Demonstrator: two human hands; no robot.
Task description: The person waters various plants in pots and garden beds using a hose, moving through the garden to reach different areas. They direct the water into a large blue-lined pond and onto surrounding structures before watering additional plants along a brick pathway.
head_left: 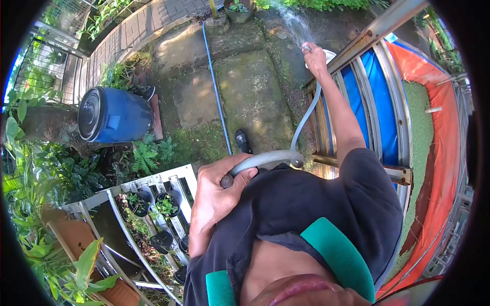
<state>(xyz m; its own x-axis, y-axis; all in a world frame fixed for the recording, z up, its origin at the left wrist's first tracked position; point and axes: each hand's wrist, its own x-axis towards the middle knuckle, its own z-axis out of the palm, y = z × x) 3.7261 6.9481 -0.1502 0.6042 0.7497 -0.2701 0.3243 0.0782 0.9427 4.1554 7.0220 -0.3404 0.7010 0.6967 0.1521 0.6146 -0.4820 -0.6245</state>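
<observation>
My right hand (315,58) stretches far forward, its fingers closed around the end of a grey garden hose (307,116). Water (294,24) sprays from that end toward green plants (316,4) at the top of the view. A white round container (329,55) shows partly behind this hand. Close to my chest, my left hand (217,191) is wrapped around a thick bend of grey hose. A thinner blue hose (214,84) runs along the paving and goes out of sight near my left hand.
A blue barrel (125,115) lies tilted on the left. Below it stands a white slatted rack (176,178) with several potted plants. On the right, a rusty metal frame (357,43) borders a pond (416,112) edged with orange tarp (444,132). Mossy slabs (250,86) cover the ground.
</observation>
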